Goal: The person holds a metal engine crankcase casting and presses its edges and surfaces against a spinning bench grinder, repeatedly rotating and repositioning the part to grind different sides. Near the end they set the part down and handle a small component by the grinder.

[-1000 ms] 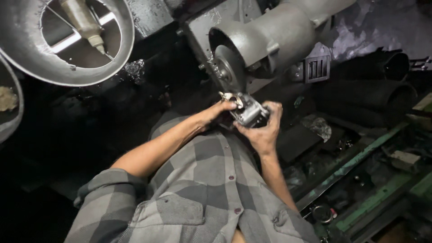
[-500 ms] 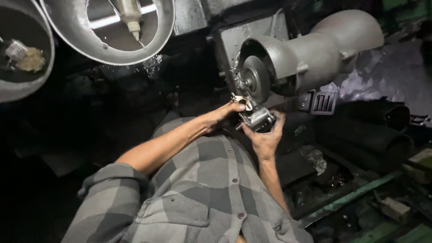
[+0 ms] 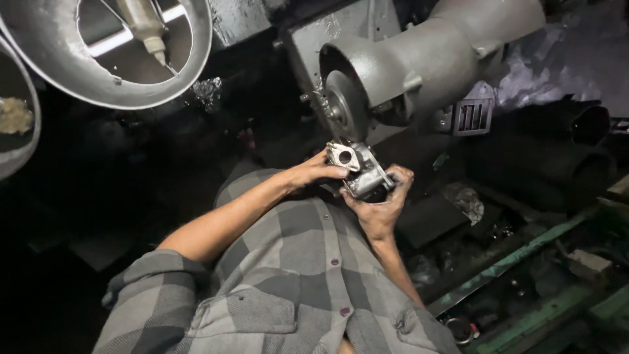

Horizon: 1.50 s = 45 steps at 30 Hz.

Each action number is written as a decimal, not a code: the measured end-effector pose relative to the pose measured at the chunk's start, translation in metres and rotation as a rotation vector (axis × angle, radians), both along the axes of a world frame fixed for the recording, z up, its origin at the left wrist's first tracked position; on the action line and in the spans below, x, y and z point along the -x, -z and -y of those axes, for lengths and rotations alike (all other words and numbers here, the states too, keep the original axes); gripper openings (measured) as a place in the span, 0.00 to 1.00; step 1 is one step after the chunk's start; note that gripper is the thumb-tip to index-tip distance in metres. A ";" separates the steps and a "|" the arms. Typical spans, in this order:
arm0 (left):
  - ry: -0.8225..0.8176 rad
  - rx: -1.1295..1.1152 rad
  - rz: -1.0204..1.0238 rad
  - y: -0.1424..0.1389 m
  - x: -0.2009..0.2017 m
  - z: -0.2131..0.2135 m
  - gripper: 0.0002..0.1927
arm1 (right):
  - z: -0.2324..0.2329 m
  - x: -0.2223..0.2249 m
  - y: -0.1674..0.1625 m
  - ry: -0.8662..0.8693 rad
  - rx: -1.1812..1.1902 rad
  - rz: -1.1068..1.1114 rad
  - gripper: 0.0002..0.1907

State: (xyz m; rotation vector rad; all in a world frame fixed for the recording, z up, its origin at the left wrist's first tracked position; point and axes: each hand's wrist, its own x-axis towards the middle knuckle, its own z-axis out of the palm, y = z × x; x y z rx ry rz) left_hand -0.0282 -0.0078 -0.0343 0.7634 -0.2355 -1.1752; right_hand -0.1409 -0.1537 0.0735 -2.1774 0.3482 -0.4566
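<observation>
Both hands have stayed on the small metal casting (image 3: 359, 169) since the earlier pictures, and it now sits just under the grinding wheel (image 3: 345, 113), nearer to it than a second ago; the round metal shade (image 3: 196, 59) has slid back toward the upper left corner of the view as the head shifted

The left hand (image 3: 313, 174) is closed on the casting from the left, thumb and fingertips pinching the flat flange with a round hole in it. The right hand (image 3: 382, 206) cups the casting from below and from the right, fingers curled up around its far side. So the two hands are together, both clamped on the one part, which is held in the air in front of the person's chest. Whether the casting's top edge touches the wheel cannot be told; it is at least just beside the rim

The wheel is mounted on a grey bench grinder (image 3: 429, 56) with a rounded motor body running toward the upper right. A small grey vented cover (image 3: 473, 115) sits right of the wheel. The person wears a grey checked shirt (image 3: 288, 282) with sleeves rolled above the elbows. A green metal rail (image 3: 524, 255) runs along the lower right, with dark clutter around it
</observation>
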 end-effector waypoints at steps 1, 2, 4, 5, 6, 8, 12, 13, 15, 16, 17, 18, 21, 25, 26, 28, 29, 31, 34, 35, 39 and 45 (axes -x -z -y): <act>0.000 -0.019 -0.006 -0.003 -0.003 0.000 0.41 | -0.001 -0.004 -0.003 0.013 0.004 -0.015 0.42; 0.002 -0.039 -0.013 -0.009 -0.004 0.000 0.39 | -0.002 -0.006 -0.007 0.029 0.007 -0.031 0.42; -0.001 0.007 -0.083 -0.020 -0.007 0.002 0.35 | 0.001 -0.011 -0.016 0.000 0.046 0.006 0.42; -0.009 0.030 -0.119 -0.026 -0.008 0.003 0.33 | 0.002 -0.013 -0.020 -0.021 0.065 0.024 0.41; -0.020 0.057 -0.077 -0.031 -0.007 0.004 0.30 | 0.003 -0.014 -0.023 -0.032 0.096 0.021 0.41; -0.040 0.111 0.023 -0.041 -0.012 0.004 0.25 | 0.005 -0.016 -0.027 -0.051 0.158 0.030 0.42; -0.043 0.090 -0.051 -0.053 -0.014 0.003 0.21 | 0.006 -0.018 -0.028 -0.062 0.096 0.034 0.42; -0.056 0.095 -0.041 -0.053 -0.014 0.002 0.22 | 0.006 -0.018 -0.027 -0.057 0.086 0.026 0.42; -0.055 0.076 -0.073 -0.052 -0.012 0.002 0.22 | 0.007 -0.019 -0.026 -0.052 0.080 0.023 0.42; -0.043 0.052 -0.120 -0.051 -0.011 0.002 0.22 | 0.008 -0.019 -0.025 -0.053 0.082 0.022 0.42; -0.032 0.027 -0.167 -0.048 -0.009 0.002 0.22 | 0.008 -0.020 -0.024 -0.056 0.083 0.022 0.42; -0.040 0.008 -0.198 -0.045 -0.009 0.002 0.22 | 0.008 -0.022 -0.024 -0.063 0.111 0.012 0.42; -0.064 0.010 -0.254 -0.033 -0.008 0.003 0.22 | 0.007 -0.025 -0.023 -0.075 0.171 -0.017 0.43; -0.097 0.117 -0.215 -0.017 -0.009 0.006 0.22 | 0.004 -0.027 -0.025 -0.075 0.176 -0.042 0.43; -0.104 0.131 -0.207 -0.015 -0.008 0.007 0.22 | 0.004 -0.028 -0.025 -0.077 0.176 -0.049 0.43; -0.092 0.123 -0.207 -0.010 -0.008 0.007 0.23 | 0.003 -0.029 -0.026 -0.084 0.187 -0.051 0.43; -0.084 0.119 -0.205 -0.008 -0.008 0.006 0.23 | 0.003 -0.029 -0.025 -0.086 0.192 -0.050 0.43; -0.062 0.106 -0.222 -0.005 -0.010 0.005 0.23 | 0.003 -0.030 -0.025 -0.092 0.215 -0.052 0.43; -0.067 0.057 -0.201 -0.002 -0.013 0.007 0.25 | 0.004 -0.031 -0.022 -0.090 0.218 -0.054 0.43; -0.080 0.035 -0.182 -0.001 -0.014 0.007 0.25 | 0.004 -0.032 -0.021 -0.091 0.211 -0.050 0.43; -0.080 0.078 -0.139 -0.003 -0.018 0.007 0.22 | 0.005 -0.031 -0.015 -0.096 0.217 -0.041 0.43; 0.019 0.030 -0.075 -0.018 -0.018 0.033 0.22 | 0.017 -0.016 -0.013 0.049 0.088 -0.058 0.40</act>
